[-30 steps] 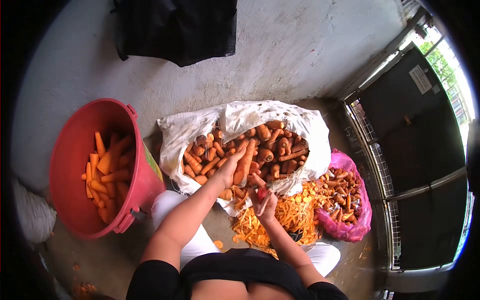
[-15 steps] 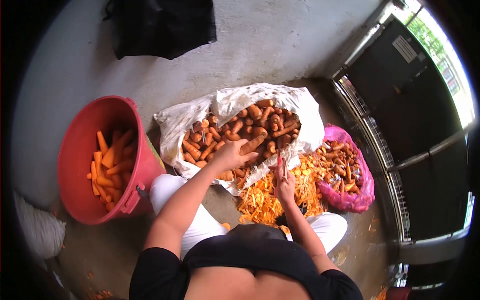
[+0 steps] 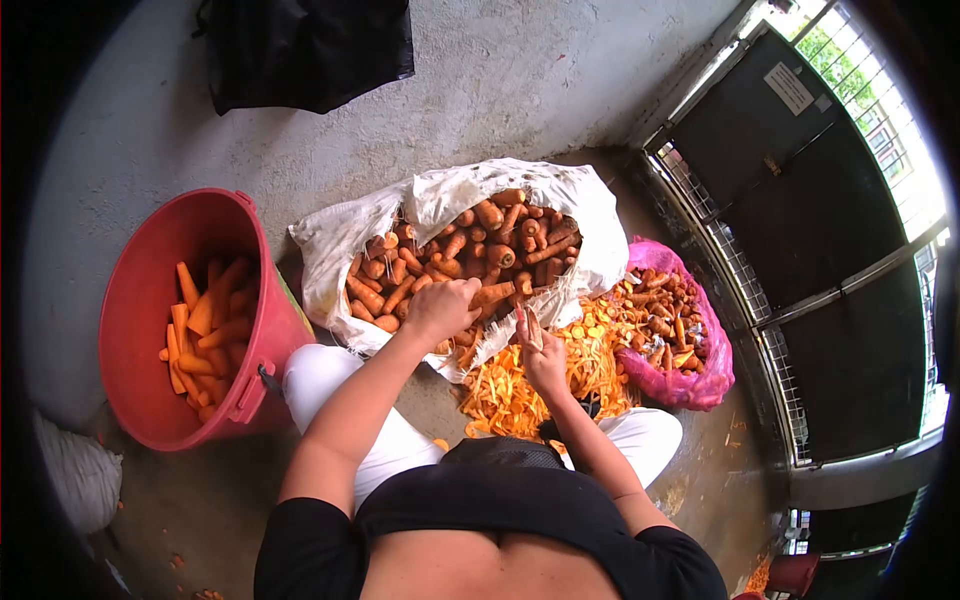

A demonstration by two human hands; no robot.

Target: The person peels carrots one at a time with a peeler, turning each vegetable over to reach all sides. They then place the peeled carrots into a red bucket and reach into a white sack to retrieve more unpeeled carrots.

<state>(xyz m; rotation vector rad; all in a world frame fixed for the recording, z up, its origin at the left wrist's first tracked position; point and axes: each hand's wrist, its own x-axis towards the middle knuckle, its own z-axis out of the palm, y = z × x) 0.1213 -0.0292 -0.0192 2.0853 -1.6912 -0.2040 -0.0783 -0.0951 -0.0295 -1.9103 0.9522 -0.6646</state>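
Note:
My left hand (image 3: pixel 443 312) is closed around the thick end of an unpeeled carrot (image 3: pixel 492 294), which points right over the sack's front edge. Close to the carrot's tip, my right hand (image 3: pixel 543 362) grips a slim peeler (image 3: pixel 523 326); its reddish part shows above the fingers and the rest is covered. Behind both hands a white woven sack (image 3: pixel 325 255) lies with its mouth wide, full of brownish unpeeled carrots (image 3: pixel 455 245). A heap of orange peelings (image 3: pixel 508 398) lies below my right hand.
On the left stands a red bucket (image 3: pixel 118 330) with peeled carrots (image 3: pixel 205 345) inside. A pink bag (image 3: pixel 712 375) of carrot pieces sits right of the sack. A black bag (image 3: pixel 310 55) hangs on the wall; a dark metal gate (image 3: pixel 750 140) lines the right.
My left hand has lowered the carrot and brought it lower over the sack's front, its grip now nearer the thick end. The peeler stays in my right hand; the view has shifted slightly.

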